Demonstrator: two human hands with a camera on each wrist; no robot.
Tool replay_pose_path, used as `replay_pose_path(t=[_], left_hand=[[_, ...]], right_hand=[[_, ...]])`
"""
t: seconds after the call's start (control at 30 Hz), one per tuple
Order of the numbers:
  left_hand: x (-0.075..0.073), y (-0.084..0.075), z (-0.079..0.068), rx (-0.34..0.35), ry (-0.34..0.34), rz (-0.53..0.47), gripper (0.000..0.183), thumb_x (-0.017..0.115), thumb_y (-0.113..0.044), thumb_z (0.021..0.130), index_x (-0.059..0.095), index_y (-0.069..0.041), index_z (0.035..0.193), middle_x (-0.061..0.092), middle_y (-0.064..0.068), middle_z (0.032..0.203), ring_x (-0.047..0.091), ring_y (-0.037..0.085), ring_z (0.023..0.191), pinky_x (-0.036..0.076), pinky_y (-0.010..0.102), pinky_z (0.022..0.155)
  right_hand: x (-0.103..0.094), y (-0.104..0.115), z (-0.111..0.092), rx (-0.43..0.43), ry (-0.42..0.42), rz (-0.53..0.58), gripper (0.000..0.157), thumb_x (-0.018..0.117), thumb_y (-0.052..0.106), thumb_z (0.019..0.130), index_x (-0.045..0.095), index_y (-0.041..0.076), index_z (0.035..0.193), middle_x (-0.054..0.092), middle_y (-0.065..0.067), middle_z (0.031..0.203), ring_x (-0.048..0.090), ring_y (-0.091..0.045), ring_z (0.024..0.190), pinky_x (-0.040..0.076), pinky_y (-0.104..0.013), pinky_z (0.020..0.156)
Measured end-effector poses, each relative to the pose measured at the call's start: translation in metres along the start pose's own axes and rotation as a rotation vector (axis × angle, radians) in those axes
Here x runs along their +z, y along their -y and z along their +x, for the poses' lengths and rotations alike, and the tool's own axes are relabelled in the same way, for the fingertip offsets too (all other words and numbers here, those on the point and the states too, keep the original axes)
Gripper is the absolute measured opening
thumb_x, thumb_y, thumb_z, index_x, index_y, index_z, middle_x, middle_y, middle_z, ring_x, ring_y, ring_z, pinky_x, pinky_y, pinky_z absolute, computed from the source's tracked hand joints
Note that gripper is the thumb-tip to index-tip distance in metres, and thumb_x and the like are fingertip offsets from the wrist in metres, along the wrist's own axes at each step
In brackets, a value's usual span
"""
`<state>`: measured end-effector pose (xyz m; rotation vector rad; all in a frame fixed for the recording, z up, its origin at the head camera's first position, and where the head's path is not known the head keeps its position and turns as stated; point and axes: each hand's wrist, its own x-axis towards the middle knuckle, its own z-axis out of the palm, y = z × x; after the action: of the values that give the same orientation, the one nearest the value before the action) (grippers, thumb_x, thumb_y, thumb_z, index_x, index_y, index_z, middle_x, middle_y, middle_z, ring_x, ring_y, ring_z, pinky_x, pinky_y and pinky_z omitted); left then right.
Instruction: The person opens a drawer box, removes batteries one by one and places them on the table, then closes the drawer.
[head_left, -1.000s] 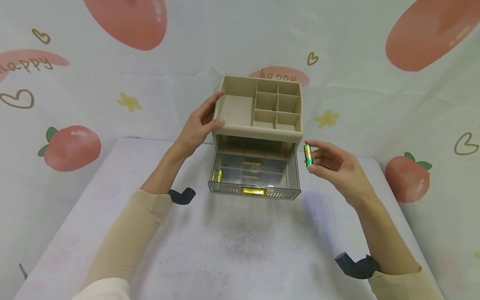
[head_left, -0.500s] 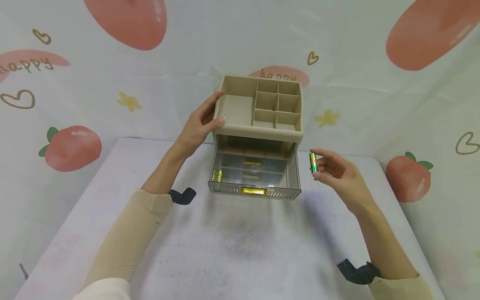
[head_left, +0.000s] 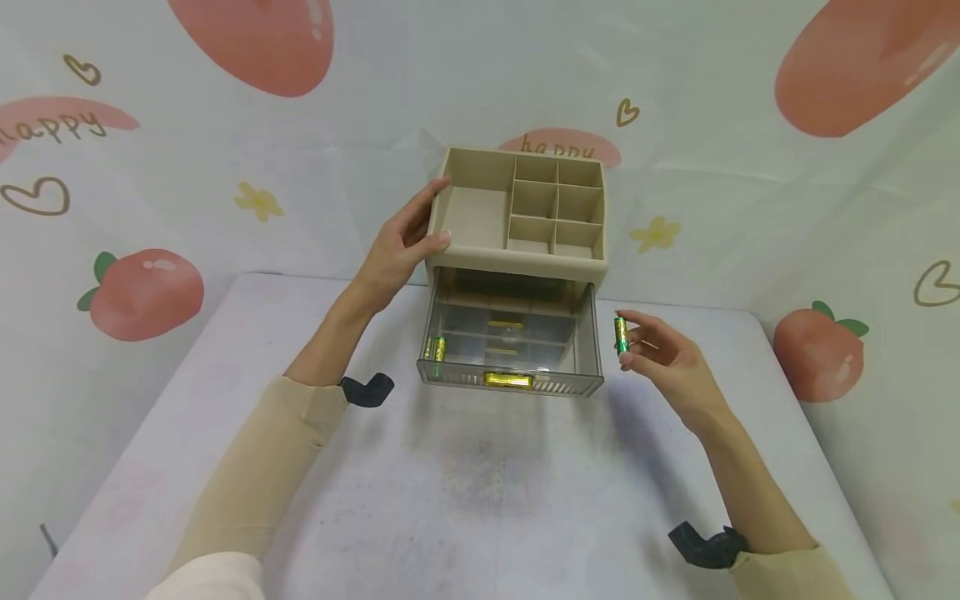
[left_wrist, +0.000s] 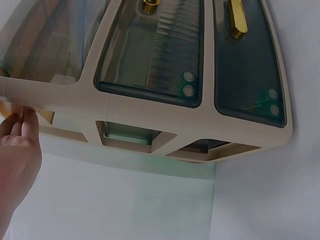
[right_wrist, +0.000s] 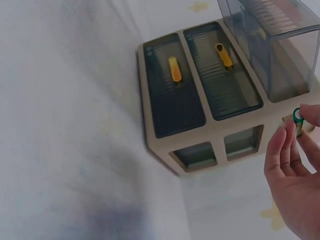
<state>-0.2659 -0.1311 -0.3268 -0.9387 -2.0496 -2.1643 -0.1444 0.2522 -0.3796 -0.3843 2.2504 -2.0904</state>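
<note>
A beige desk organizer point(head_left: 517, 261) stands at the back of the table, its clear top drawer point(head_left: 457, 377) pulled out. My left hand point(head_left: 386, 254) grips the organizer's upper left side, thumb over the front rim; the left wrist view shows that hand point(left_wrist: 20, 160) at the side wall. Pinched upright between thumb and fingers of my right hand point(head_left: 675, 367) is a green-and-gold battery point(head_left: 621, 335), just right of the drawer. In the right wrist view the battery's end point(right_wrist: 298, 116) faces the camera. Another such battery point(head_left: 440, 348) stands in the drawer's front left corner, its reflection beside it.
Two lower drawers with gold handles point(left_wrist: 238, 17) are closed below the open one. The organizer's top has one large compartment point(head_left: 476, 217) and several small ones point(head_left: 577, 204). Behind the white table point(head_left: 495, 517) hangs a printed cloth point(head_left: 360, 125).
My right hand, with the battery, has drawn away from the drawer's right side, down and a little right, then slightly back left. The left hand and the organizer have stayed in place.
</note>
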Motion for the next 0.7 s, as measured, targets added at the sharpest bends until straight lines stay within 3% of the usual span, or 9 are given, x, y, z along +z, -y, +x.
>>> replay_pose_path(t=[0.27, 0.47, 0.7], left_hand=[[0.000, 0.000, 0.001, -0.003, 0.002, 0.011, 0.064, 0.056, -0.003, 0.098, 0.032, -0.014, 0.157, 0.028, -0.001, 0.161, 0.026, 0.020, 0.148, 0.027, 0.034, 0.117], [0.000, 0.000, 0.000, 0.000, 0.004, 0.010, 0.064, 0.056, -0.003, 0.098, 0.032, -0.014, 0.157, 0.028, -0.001, 0.161, 0.026, 0.020, 0.148, 0.027, 0.035, 0.117], [-0.001, 0.002, 0.000, 0.012, 0.010, -0.006, 0.065, 0.055, -0.001, 0.098, 0.031, -0.012, 0.157, 0.026, 0.000, 0.162, 0.023, 0.021, 0.149, 0.024, 0.033, 0.118]], right_hand=[[-0.002, -0.013, -0.002, 0.019, 0.012, -0.047, 0.055, 0.064, -0.011, 0.089, 0.054, 0.006, 0.141, 0.062, -0.001, 0.104, 0.065, -0.010, 0.088, 0.055, -0.023, 0.081], [-0.003, -0.021, -0.003, 0.020, 0.013, -0.091, 0.055, 0.065, -0.011, 0.089, 0.051, -0.001, 0.141, 0.064, -0.001, 0.104, 0.063, -0.006, 0.088, 0.055, -0.022, 0.079], [-0.005, -0.029, -0.002, 0.038, 0.010, -0.112, 0.055, 0.070, -0.005, 0.089, 0.053, 0.000, 0.140, 0.065, 0.000, 0.103, 0.062, -0.007, 0.087, 0.055, -0.020, 0.079]])
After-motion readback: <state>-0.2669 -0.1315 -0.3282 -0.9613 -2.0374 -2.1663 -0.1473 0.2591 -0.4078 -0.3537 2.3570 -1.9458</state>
